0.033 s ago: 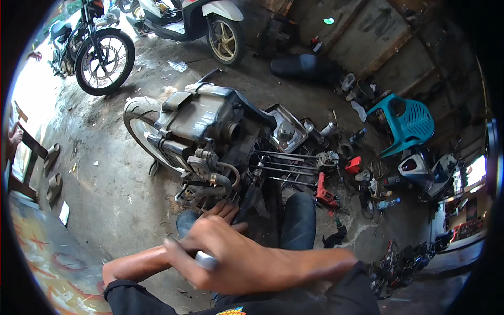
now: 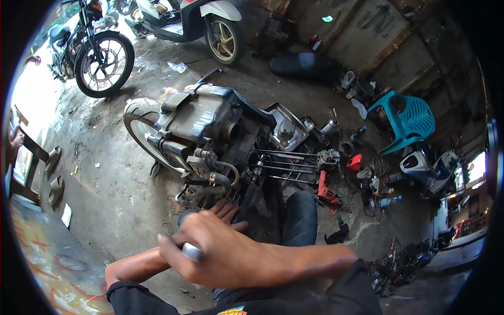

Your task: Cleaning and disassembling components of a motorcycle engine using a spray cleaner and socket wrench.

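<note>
My right hand (image 2: 218,249) crosses in front of me, its fingers closed round a silver-ended tool (image 2: 192,252). Only the rounded shiny end of it shows. Partly behind it, my left hand (image 2: 224,209) reaches to the lower end of a scooter engine unit (image 2: 197,118), fingers stretched out and thumb apart; its palm is hidden. A curved hose (image 2: 223,184) and a metal carburettor-like part (image 2: 199,160) sit just above those fingers. The unit lies on the floor with its wheel (image 2: 134,123) at the left and a shock absorber (image 2: 255,176) beside my left hand.
Long metal rods (image 2: 289,165), a red power drill (image 2: 326,189) and a metal tray (image 2: 294,139) lie to the right. Farther off are a teal plastic chair (image 2: 415,118), a loose seat (image 2: 302,65), a motorcycle (image 2: 102,63) and a white scooter (image 2: 220,26). Sandals (image 2: 55,184) lie at left.
My right hand has shifted slightly left and up with the silver-ended tool in it. My left hand keeps its place at the engine.
</note>
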A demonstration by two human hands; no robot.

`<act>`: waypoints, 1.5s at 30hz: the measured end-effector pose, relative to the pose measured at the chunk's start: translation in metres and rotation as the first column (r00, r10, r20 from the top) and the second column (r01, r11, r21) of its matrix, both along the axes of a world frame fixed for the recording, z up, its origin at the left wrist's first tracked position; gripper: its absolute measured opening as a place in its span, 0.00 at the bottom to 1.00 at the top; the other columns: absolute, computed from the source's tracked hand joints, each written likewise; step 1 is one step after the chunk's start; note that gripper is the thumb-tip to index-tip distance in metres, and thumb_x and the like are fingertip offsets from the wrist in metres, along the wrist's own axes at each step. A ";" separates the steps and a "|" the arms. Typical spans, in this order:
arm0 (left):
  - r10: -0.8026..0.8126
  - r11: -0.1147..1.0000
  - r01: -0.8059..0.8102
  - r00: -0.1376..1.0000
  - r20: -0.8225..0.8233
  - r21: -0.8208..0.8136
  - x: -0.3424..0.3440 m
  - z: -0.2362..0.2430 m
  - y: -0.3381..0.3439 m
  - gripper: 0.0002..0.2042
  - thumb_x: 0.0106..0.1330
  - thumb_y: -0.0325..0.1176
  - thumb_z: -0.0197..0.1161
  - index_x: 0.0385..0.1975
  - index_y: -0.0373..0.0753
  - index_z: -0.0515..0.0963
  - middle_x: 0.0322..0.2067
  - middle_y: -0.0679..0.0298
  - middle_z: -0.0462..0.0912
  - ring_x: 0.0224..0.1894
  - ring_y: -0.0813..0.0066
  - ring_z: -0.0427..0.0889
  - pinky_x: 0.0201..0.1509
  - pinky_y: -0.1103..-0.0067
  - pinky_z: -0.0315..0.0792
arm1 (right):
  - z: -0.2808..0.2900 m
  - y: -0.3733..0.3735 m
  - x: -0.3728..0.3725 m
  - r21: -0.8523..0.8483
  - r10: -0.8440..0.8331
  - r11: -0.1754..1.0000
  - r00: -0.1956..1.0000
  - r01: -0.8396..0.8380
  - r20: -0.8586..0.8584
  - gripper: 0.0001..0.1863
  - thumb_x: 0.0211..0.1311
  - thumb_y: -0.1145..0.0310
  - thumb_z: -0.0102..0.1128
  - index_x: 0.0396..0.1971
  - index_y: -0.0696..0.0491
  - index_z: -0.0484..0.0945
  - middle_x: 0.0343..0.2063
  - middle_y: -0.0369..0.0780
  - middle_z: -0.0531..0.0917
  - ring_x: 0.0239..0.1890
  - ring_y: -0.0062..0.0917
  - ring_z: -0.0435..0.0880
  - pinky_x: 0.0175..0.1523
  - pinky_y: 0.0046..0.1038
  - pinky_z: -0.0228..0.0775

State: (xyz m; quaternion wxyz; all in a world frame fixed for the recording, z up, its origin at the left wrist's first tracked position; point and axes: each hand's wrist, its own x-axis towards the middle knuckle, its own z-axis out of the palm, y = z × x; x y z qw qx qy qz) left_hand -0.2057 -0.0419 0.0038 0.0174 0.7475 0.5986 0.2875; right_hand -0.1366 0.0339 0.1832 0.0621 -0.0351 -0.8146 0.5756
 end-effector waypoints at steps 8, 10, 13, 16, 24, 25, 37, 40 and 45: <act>0.071 0.993 -0.045 0.966 0.250 -0.108 -0.002 -0.035 -0.013 0.24 0.60 0.45 0.61 0.58 0.49 0.77 0.64 0.40 0.69 0.71 0.44 0.64 0.76 0.55 0.53 | 0.010 0.003 -0.008 -0.091 0.101 0.990 0.992 -0.108 -0.072 0.20 0.69 0.61 0.59 0.28 0.66 0.79 0.16 0.51 0.78 0.19 0.39 0.82 0.26 0.39 0.69; 0.130 0.988 -0.078 0.887 0.443 -0.135 0.000 -0.049 -0.017 0.25 0.58 0.46 0.62 0.57 0.50 0.78 0.63 0.40 0.70 0.70 0.44 0.64 0.77 0.55 0.52 | -0.023 -0.005 0.002 -0.209 0.003 0.975 0.945 -0.075 -0.326 0.18 0.72 0.62 0.56 0.33 0.65 0.78 0.18 0.49 0.78 0.20 0.36 0.81 0.27 0.37 0.68; 0.056 0.993 -0.053 0.998 0.029 -0.104 -0.002 -0.012 0.000 0.23 0.56 0.47 0.63 0.52 0.50 0.81 0.62 0.41 0.71 0.69 0.44 0.66 0.76 0.55 0.53 | -0.044 -0.002 0.008 -0.272 -0.113 0.961 0.832 -0.047 -0.543 0.14 0.76 0.64 0.49 0.46 0.62 0.74 0.23 0.46 0.78 0.20 0.39 0.79 0.28 0.38 0.67; 0.066 0.995 -0.068 0.997 -0.026 -0.071 -0.003 -0.017 -0.002 0.22 0.54 0.48 0.65 0.49 0.49 0.83 0.61 0.42 0.72 0.68 0.44 0.67 0.76 0.55 0.54 | -0.044 -0.011 0.006 -0.128 -0.125 0.990 0.802 0.060 -0.585 0.16 0.77 0.62 0.50 0.48 0.62 0.72 0.22 0.48 0.77 0.20 0.45 0.77 0.27 0.41 0.65; 0.064 0.993 -0.061 0.998 0.024 -0.101 0.003 0.006 0.005 0.24 0.55 0.47 0.65 0.51 0.44 0.81 0.61 0.41 0.71 0.70 0.44 0.64 0.77 0.55 0.50 | -0.041 -0.015 -0.001 -0.033 -0.203 0.976 0.842 0.216 -0.500 0.17 0.77 0.61 0.51 0.48 0.62 0.68 0.15 0.55 0.75 0.17 0.54 0.78 0.22 0.45 0.63; 0.073 0.990 -0.074 0.997 -0.013 -0.123 0.003 0.012 0.002 0.24 0.56 0.47 0.64 0.53 0.44 0.80 0.62 0.41 0.71 0.71 0.45 0.62 0.78 0.55 0.49 | -0.038 -0.018 -0.005 -0.039 -0.198 0.977 0.839 0.207 -0.507 0.17 0.77 0.61 0.51 0.48 0.62 0.68 0.15 0.55 0.75 0.17 0.54 0.78 0.22 0.45 0.63; 0.371 0.924 -0.363 0.927 -0.053 0.122 0.015 0.015 0.000 0.26 0.60 0.50 0.58 0.56 0.45 0.78 0.58 0.49 0.68 0.68 0.49 0.63 0.74 0.52 0.53 | -0.035 -0.029 -0.039 0.045 -0.141 0.987 0.961 0.156 -0.239 0.17 0.79 0.59 0.47 0.45 0.61 0.68 0.16 0.57 0.78 0.21 0.57 0.81 0.22 0.51 0.65; 0.544 0.831 -0.533 0.838 -0.034 0.162 0.024 0.006 -0.008 0.26 0.62 0.51 0.58 0.57 0.44 0.74 0.57 0.49 0.67 0.65 0.48 0.65 0.72 0.51 0.54 | -0.029 -0.030 -0.046 0.105 -0.079 0.990 0.991 0.090 -0.107 0.20 0.79 0.56 0.44 0.44 0.61 0.69 0.17 0.58 0.79 0.24 0.58 0.82 0.23 0.53 0.68; 0.671 0.717 -0.672 0.737 0.082 0.185 0.038 0.005 0.001 0.29 0.60 0.50 0.64 0.58 0.42 0.70 0.58 0.51 0.66 0.68 0.51 0.61 0.72 0.54 0.53 | -0.040 -0.034 -0.063 0.130 -0.150 0.978 0.984 0.163 -0.100 0.23 0.80 0.52 0.41 0.41 0.61 0.70 0.18 0.58 0.80 0.26 0.60 0.83 0.26 0.56 0.71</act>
